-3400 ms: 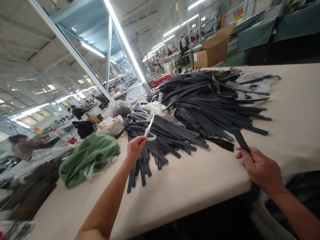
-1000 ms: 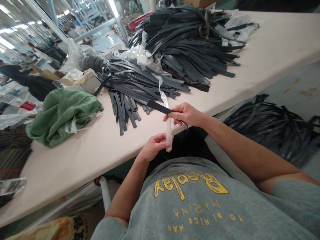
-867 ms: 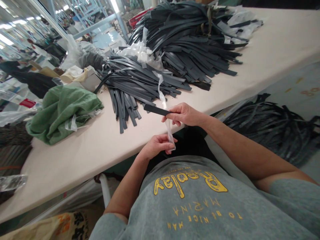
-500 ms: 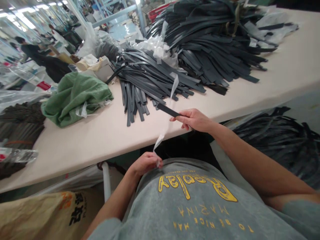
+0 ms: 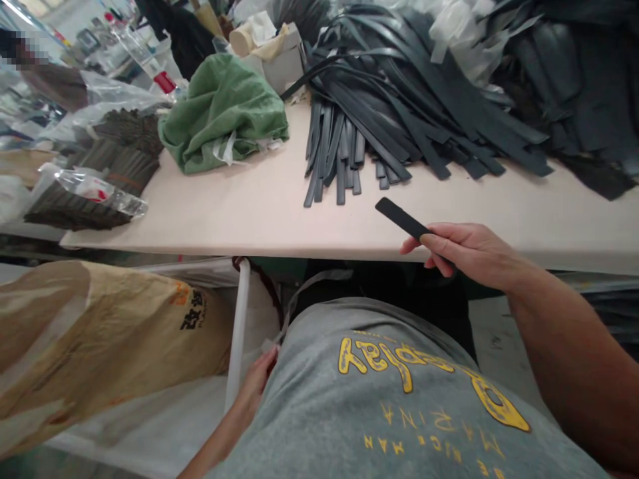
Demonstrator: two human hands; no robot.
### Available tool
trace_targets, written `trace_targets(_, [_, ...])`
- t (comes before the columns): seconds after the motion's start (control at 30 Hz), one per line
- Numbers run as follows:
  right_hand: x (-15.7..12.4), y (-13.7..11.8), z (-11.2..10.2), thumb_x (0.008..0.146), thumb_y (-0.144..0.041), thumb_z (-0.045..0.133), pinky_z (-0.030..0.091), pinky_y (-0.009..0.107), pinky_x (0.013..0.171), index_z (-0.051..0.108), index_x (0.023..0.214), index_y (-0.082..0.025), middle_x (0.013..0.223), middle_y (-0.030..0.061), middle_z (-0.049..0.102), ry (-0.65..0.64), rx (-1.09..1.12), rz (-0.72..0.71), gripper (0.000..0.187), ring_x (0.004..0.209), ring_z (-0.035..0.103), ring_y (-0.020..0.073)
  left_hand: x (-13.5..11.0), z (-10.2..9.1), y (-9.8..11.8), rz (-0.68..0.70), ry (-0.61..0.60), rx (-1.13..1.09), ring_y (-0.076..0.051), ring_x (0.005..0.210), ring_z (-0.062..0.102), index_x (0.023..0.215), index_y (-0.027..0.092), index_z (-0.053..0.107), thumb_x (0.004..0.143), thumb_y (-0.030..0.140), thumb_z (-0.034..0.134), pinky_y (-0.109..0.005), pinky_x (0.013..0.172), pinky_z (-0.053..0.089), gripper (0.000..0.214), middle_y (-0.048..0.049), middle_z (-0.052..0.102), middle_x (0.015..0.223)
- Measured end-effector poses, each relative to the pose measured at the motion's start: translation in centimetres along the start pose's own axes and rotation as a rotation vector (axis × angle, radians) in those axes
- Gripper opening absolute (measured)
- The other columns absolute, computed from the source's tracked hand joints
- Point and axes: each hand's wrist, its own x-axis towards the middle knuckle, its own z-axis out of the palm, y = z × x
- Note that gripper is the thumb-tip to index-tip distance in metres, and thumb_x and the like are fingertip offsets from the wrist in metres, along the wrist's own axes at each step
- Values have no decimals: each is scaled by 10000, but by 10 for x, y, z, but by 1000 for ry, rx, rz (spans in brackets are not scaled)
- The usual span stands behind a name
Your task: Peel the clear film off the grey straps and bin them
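Observation:
My right hand (image 5: pixel 464 249) is closed around one end of a flat black strip (image 5: pixel 402 218), held between thumb and fingers just above the table's front edge. The strip's rounded free end points to the upper left. Low beside my shirt is my left hand (image 5: pixel 263 367), its fingers partly hidden. A thin whitish translucent tape (image 5: pixel 312 285) trails from its fingertips up past my waist. Beyond my right hand, a pile of similar dark strips (image 5: pixel 349 133) lies on the table.
The pale table (image 5: pixel 239 213) also bears a green cloth (image 5: pixel 224 113), a bundle of dark strips (image 5: pixel 120 159) and a clear plastic bottle (image 5: pixel 100 189). A larger dark pile (image 5: pixel 574 86) is at the right. Below stand a brown sack (image 5: pixel 150 326) and a white-framed bin (image 5: pixel 239 332).
My left hand has moved down and left to my side, drawing the whitish tape away from the black strip. My right hand still holds the strip. The view has turned left.

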Motion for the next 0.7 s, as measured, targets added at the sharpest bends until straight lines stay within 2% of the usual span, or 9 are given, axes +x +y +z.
trace_targets(0.1, [-2, -1, 8, 932, -565, 469, 499, 289, 572, 720, 955, -188, 452, -44, 481, -122, -56, -7, 453, 460, 531, 126, -11, 32, 30, 65, 3, -154, -113, 606, 684, 777, 161, 719, 829, 118, 678, -201, 615, 556, 79, -17, 748, 729])
trace_targets(0.17, [-4, -4, 16, 944, -545, 439, 494, 282, 565, 716, 937, -183, 484, -34, 515, -180, -86, -2, 456, 454, 526, 119, -13, 62, 56, 138, -70, -320, -95, 582, 669, 814, 150, 704, 863, 110, 641, -228, 652, 567, 89, -21, 745, 754])
trace_targets(0.23, [-7, -9, 28, 955, -506, 414, 479, 266, 551, 710, 908, -182, 539, -21, 561, -239, -120, 9, 441, 450, 515, 106, -11, 93, 76, 140, -120, -459, -85, 572, 663, 783, 148, 681, 906, 133, 596, -237, 670, 565, 150, -7, 726, 711])
trace_targets(0.3, [-9, -12, 43, 960, -446, 401, 446, 249, 534, 699, 861, -188, 608, -11, 605, -289, -169, 10, 407, 458, 506, 95, -6, 120, 86, 106, -160, -568, -77, 590, 669, 746, 152, 656, 942, 171, 557, -238, 701, 560, 220, 11, 708, 673])
trace_targets(0.37, [-10, -13, 59, 953, -384, 403, 409, 242, 536, 684, 800, -191, 634, -11, 615, -312, -232, -10, 374, 492, 513, 100, -1, 139, 87, 65, -206, -638, -77, 625, 681, 731, 157, 640, 956, 216, 547, -247, 747, 558, 251, 19, 704, 671])
trace_targets(0.47, [-9, -12, 81, 941, -324, 410, 377, 249, 582, 666, 741, -191, 631, -6, 611, -316, -319, -64, 351, 581, 538, 129, 3, 151, 81, 9, -255, -663, -92, 684, 702, 731, 159, 633, 947, 256, 571, -264, 798, 555, 244, 13, 714, 697])
trace_targets(0.7, [10, -18, 112, 943, -291, 411, 340, 253, 610, 655, 758, -179, 686, 28, 655, -246, -487, -105, 326, 623, 552, 149, 0, 152, 75, -21, -315, -649, -113, 784, 719, 803, 173, 667, 941, 277, 580, -284, 858, 542, 193, 5, 746, 791])
